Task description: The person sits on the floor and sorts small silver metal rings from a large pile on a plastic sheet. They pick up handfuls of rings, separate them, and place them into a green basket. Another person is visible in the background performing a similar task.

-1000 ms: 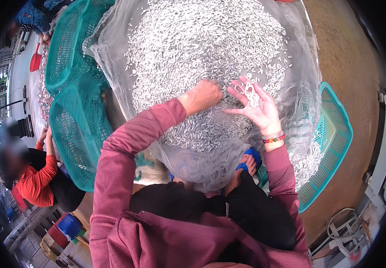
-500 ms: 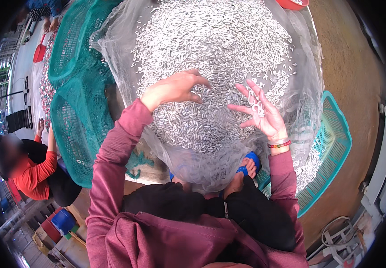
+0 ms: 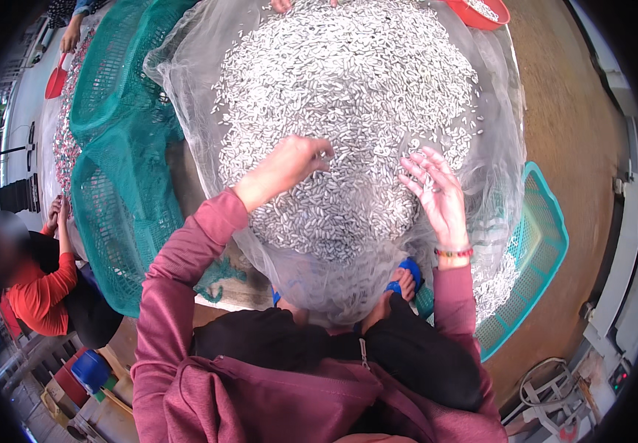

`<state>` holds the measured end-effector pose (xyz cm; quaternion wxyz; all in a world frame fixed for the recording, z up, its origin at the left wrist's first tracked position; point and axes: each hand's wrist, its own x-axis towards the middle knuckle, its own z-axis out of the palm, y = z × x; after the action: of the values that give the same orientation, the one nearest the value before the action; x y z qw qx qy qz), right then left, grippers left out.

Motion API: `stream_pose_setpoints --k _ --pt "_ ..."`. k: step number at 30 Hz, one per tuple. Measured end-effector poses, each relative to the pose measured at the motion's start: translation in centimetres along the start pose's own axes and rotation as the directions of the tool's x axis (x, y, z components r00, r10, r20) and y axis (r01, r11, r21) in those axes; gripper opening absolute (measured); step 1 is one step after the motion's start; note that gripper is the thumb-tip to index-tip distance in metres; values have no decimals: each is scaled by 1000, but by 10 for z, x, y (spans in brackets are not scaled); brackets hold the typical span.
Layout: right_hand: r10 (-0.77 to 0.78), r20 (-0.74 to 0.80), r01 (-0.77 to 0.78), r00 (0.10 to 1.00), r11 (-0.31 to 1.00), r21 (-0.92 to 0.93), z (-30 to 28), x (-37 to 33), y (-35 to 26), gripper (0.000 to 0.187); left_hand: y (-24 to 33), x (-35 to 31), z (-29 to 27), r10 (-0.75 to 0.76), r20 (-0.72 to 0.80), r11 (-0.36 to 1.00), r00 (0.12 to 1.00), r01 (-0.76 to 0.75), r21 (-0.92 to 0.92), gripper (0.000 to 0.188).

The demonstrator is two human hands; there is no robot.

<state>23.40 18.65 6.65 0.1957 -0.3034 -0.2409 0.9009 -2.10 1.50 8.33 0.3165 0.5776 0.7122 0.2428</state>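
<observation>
A large heap of small oblong white-grey pieces (image 3: 341, 81) spreads over a translucent mesh sheet (image 3: 190, 111). Above the left-middle of this heap, my left hand (image 3: 289, 166) has its fingers curled toward the thumb. Whatever may be between those fingertips is hidden. My right hand (image 3: 440, 196) is turned palm up over the heap's right side, its fingers half bent around several small white pieces (image 3: 428, 179). On that wrist sits a beaded bracelet (image 3: 454, 252). The sheet's near edge drapes down by my feet, which wear blue sandals (image 3: 411, 267).
A turquoise basket (image 3: 547, 244) with white pieces stands at right. Green netted baskets (image 3: 123, 221) line the left. A red scoop (image 3: 485, 13) lies far right. Another person's hand (image 3: 282, 4) touches the heap's far edge. At left, a person in orange (image 3: 46, 295) sits by another table.
My left hand has drawn slightly back and its fingers have curled closer together. The right hand's fingers have bent more around the pieces. Another person's hands have appeared at the far edge.
</observation>
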Motion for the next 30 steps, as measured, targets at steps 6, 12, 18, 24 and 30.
stream_pose_setpoints --k 6,12,18,24,30 --pt "29 34 -26 999 996 -81 5 1 -4 41 18 20 -29 -169 90 968 982 182 -171 39" --pt "-6 -118 -44 993 907 -420 -7 -8 -7 41 24 72 8 88 49 991 995 -82 -106 36" --pt "111 8 -108 994 944 311 -33 1 -7 54 20 114 80 258 253 812 933 -351 466 9" --pt "29 19 -30 999 999 37 -37 -11 -24 40 24 115 62 123 128 952 984 -153 266 9" --pt "-300 -103 73 948 523 -849 -62 53 -30 29 30 89 13 -59 400 421 915 386 -821 27"
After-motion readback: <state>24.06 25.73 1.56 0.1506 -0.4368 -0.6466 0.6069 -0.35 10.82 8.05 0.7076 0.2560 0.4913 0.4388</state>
